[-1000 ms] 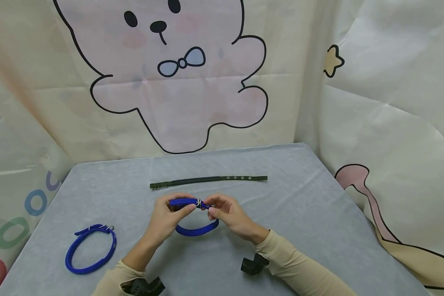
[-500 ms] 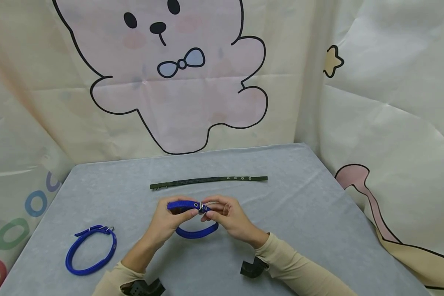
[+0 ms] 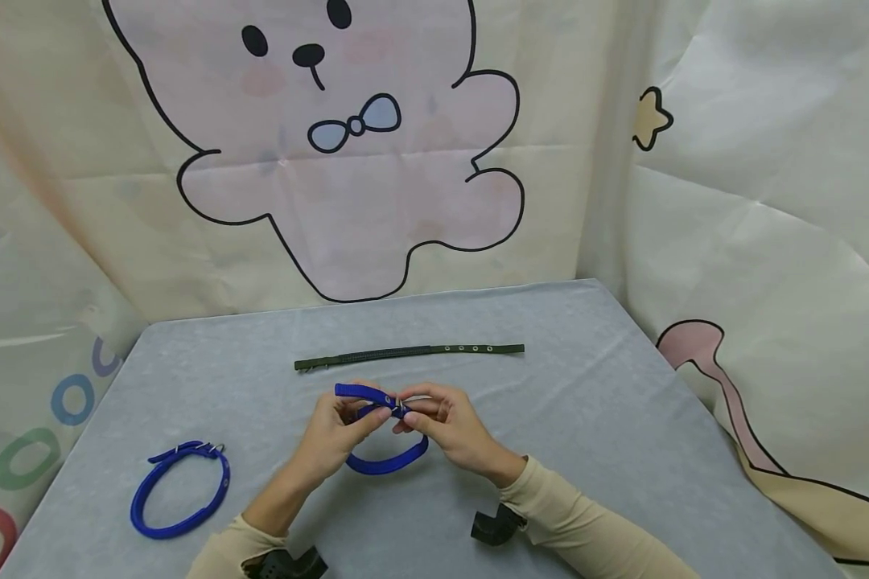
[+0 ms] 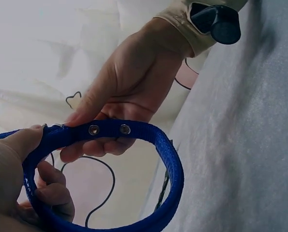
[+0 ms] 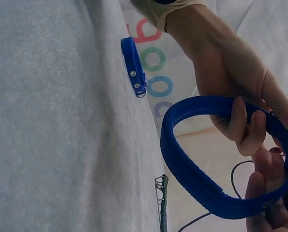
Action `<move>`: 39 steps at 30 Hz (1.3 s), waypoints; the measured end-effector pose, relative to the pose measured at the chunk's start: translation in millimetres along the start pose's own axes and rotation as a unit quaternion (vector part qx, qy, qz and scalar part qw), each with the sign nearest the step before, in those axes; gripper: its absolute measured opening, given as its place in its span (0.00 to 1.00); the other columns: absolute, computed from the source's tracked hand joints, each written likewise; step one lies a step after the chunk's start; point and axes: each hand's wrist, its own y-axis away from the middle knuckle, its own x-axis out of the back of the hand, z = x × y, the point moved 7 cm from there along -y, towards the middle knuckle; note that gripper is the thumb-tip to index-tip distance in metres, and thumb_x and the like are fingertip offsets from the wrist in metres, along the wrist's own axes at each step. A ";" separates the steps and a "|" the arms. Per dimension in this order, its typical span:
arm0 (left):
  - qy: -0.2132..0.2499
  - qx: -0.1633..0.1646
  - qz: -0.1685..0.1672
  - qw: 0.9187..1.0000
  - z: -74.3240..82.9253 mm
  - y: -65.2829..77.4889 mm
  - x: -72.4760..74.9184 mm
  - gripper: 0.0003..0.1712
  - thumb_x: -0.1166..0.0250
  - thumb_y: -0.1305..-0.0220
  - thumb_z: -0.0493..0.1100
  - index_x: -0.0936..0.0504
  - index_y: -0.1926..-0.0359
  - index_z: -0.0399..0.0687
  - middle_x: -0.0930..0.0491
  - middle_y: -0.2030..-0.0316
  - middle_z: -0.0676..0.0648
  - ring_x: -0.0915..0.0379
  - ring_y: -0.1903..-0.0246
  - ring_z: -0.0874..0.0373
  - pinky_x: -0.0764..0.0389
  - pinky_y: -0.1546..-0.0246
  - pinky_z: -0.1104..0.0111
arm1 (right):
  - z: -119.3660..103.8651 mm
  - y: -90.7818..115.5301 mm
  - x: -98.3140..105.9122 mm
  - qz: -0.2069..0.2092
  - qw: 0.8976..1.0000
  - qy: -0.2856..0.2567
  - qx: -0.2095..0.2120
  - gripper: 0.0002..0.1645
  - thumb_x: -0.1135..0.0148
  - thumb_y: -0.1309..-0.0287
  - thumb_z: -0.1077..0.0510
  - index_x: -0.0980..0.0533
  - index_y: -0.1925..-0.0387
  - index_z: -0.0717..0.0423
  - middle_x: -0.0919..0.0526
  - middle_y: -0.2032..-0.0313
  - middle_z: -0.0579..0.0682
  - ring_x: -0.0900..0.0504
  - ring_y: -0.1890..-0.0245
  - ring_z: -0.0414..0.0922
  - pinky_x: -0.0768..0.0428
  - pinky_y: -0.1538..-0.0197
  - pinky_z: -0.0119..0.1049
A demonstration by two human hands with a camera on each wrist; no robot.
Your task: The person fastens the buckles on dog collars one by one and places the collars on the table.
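Both hands hold a blue collar [image 3: 386, 465] with metal eyelets and a buckle, bent into a loop above the table. My left hand [image 3: 329, 434] pinches the strap just left of the buckle, and a strap end sticks out above its fingers. On the other side, my right hand [image 3: 452, 426] pinches the collar at the buckle [image 3: 400, 408] between thumb and fingers. In the left wrist view two eyelets [image 4: 125, 129] show on the strap near the right hand. Fingertips partly cover the buckle, so how the strap sits in it cannot be told.
A second blue collar [image 3: 139, 500], closed into a ring, lies on the table at the left. Behind the hands a dark green collar [image 3: 405, 351] lies stretched straight. Grey cloth [image 3: 623, 450] covers the table, and printed curtains [image 3: 434, 193] stand around it.
The strap end by my left hand has tilted upward and now points up and left above the fingers. My left hand has shifted slightly right; my right hand has moved little.
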 end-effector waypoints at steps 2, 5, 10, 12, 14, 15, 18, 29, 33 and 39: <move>-0.007 -0.001 0.004 1.000 -0.1 0.1 -1.2 0.09 0.35 0.31 0.35 0.16 0.52 0.39 0.11 0.62 0.48 0.18 0.65 0.67 0.19 0.64 0.72 | -0.6 0.4 -0.6 0.005 1.000 0.006 0.005 0.21 0.43 0.27 0.61 0.29 0.41 0.73 0.21 0.50 0.81 0.12 0.58 0.35 0.15 0.50 0.33; -0.007 0.010 0.004 1.000 -0.9 0.6 -3.3 0.10 0.34 0.32 0.36 0.16 0.51 0.39 0.12 0.55 0.39 0.14 0.57 0.63 0.15 0.56 0.69 | -0.7 0.7 -1.3 0.012 1.000 0.020 0.008 0.20 0.43 0.28 0.62 0.28 0.42 0.72 0.19 0.52 0.79 0.12 0.57 0.34 0.15 0.51 0.34; -0.010 0.035 0.003 0.999 -3.2 2.3 -5.5 0.14 0.33 0.32 0.38 0.19 0.47 0.39 0.14 0.51 0.35 0.13 0.56 0.62 0.15 0.55 0.68 | -0.1 1.0 -3.2 0.012 0.999 0.037 0.012 0.18 0.42 0.29 0.63 0.29 0.42 0.70 0.18 0.54 0.78 0.12 0.59 0.34 0.14 0.52 0.39; -0.015 0.033 0.002 0.999 -3.0 1.8 -6.1 0.15 0.33 0.32 0.38 0.19 0.47 0.39 0.14 0.51 0.36 0.14 0.55 0.62 0.15 0.54 0.68 | 0.2 1.9 -3.8 0.010 0.999 0.039 0.016 0.18 0.43 0.28 0.63 0.30 0.43 0.70 0.18 0.56 0.80 0.12 0.61 0.34 0.13 0.53 0.40; -0.017 0.032 0.005 0.999 -2.1 0.5 -6.1 0.14 0.32 0.33 0.38 0.18 0.48 0.40 0.14 0.52 0.37 0.13 0.56 0.61 0.15 0.54 0.68 | 1.3 2.4 -4.2 0.008 0.999 0.041 0.020 0.18 0.43 0.28 0.63 0.31 0.43 0.70 0.19 0.60 0.81 0.12 0.64 0.34 0.14 0.55 0.37; -0.016 0.034 0.007 0.999 -2.2 0.1 -5.8 0.14 0.32 0.33 0.38 0.18 0.48 0.40 0.13 0.53 0.38 0.13 0.57 0.60 0.15 0.55 0.68 | 1.5 2.6 -4.3 0.007 0.999 0.041 0.023 0.18 0.44 0.28 0.63 0.31 0.43 0.71 0.19 0.61 0.82 0.13 0.65 0.34 0.14 0.56 0.37; -0.010 0.048 0.021 0.999 -4.6 -0.3 -3.1 0.15 0.31 0.34 0.37 0.20 0.49 0.39 0.14 0.59 0.43 0.15 0.63 0.59 0.16 0.63 0.69 | 3.1 2.1 -3.6 0.008 0.999 0.045 0.026 0.16 0.45 0.27 0.64 0.32 0.44 0.72 0.20 0.63 0.82 0.13 0.67 0.34 0.14 0.56 0.37; 0.054 0.092 0.019 0.994 -8.8 1.9 0.8 0.15 0.45 0.23 0.39 0.26 0.45 0.31 0.18 0.68 0.56 0.26 0.77 0.63 0.28 0.80 0.69 | 1.0 -1.3 5.3 0.044 0.999 0.001 0.020 0.18 0.44 0.27 0.63 0.33 0.44 0.72 0.23 0.53 0.85 0.13 0.67 0.35 0.14 0.58 0.35; 0.047 0.084 0.012 0.995 -6.9 1.5 1.4 0.14 0.45 0.23 0.38 0.22 0.48 0.29 0.23 0.77 0.54 0.33 0.81 0.65 0.33 0.83 0.70 | -2.0 -1.3 3.9 0.034 0.999 0.009 0.026 0.18 0.43 0.28 0.64 0.32 0.44 0.72 0.20 0.53 0.81 0.13 0.66 0.35 0.13 0.56 0.43; 0.056 0.065 -0.002 0.996 -4.5 0.3 4.7 0.14 0.42 0.26 0.36 0.20 0.52 0.25 0.28 0.82 0.56 0.40 0.84 0.68 0.39 0.86 0.71 | -6.2 -0.3 1.3 0.013 0.999 0.022 0.024 0.21 0.41 0.29 0.63 0.31 0.41 0.71 0.19 0.53 0.80 0.12 0.66 0.36 0.13 0.55 0.45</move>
